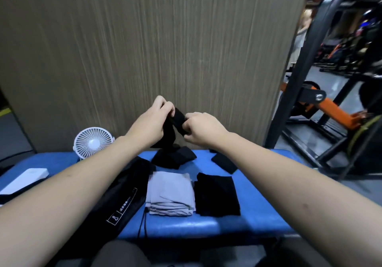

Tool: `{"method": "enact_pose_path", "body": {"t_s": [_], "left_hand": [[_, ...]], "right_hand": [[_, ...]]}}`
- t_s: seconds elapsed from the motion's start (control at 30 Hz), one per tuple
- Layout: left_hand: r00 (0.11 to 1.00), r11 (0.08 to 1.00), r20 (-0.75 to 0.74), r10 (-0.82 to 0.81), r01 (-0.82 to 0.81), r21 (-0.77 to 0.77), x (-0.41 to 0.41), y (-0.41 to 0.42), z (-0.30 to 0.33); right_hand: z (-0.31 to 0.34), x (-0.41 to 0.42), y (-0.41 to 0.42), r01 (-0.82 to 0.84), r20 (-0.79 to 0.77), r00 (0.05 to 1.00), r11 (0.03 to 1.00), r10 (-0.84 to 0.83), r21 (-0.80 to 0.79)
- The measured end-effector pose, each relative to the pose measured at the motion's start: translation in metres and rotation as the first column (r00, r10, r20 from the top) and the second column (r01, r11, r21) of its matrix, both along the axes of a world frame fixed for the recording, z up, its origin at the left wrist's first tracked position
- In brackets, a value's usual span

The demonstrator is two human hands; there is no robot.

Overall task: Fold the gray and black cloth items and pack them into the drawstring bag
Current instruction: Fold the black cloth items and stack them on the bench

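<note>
Black cloth pinched between both hands, above bench.

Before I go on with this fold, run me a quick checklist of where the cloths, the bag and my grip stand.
1. Both hands on the piece: ok. Left hand and right hand pinch the black cloth above the blue bench.
2. Cloth clear of the bench: cannot tell; its lower end hangs near another dark piece.
3. Folded gray cloth: ok, stacked.
4. Folded black cloth: ok, beside it.
5. Drawstring bag mouth open: cannot tell.
6. Items packed: not ok, none visibly inside.
</note>
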State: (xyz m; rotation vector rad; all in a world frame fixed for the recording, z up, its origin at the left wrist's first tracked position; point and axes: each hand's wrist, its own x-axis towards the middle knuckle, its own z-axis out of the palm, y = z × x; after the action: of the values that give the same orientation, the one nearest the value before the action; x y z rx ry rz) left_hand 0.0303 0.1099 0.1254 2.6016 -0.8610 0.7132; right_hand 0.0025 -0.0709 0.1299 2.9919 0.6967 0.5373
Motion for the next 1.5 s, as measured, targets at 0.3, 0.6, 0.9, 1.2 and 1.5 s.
{"method": "enact_pose_path", "body": {"t_s": [0.3,0.6,0.9,1.2,1.5], "left_hand": [[0.986,0.951,-0.028,0.164,-0.15,0.272,-0.019,-0.044,0.002],[0.809,0.964,-0.55,-0.207,0.265,0.028,-0.04,-0.099,-0.039],[0.742,0.944,-0.657,-0.138,0.3,0.141,-0.022,-0.12,-0.081],[0.798,0.931,-0.601,0.028,0.198,0.306,-0.003,-0.119,-0.124],[0.948,0.915,-0.237,-0.214,0.279,0.292,-0.008,-0.11,-0.132]], "right_hand": [[0.006,-0.055,-0.094,0.338,0.035,0.938,0.934,-0.344,0.115],[-0.031,-0.101,-0.191,0.575,-0.436,0.772,0.801,-0.463,0.167],[-0.083,-0.115,-0.243,0.682,-0.661,0.692,0.564,-0.29,0.467],[-0.127,-0.095,-0.242,0.732,-0.766,0.639,0.361,-0.069,0.578],[-0.14,-0.085,-0.235,0.655,-0.702,0.71,0.426,-0.062,0.624]]}}
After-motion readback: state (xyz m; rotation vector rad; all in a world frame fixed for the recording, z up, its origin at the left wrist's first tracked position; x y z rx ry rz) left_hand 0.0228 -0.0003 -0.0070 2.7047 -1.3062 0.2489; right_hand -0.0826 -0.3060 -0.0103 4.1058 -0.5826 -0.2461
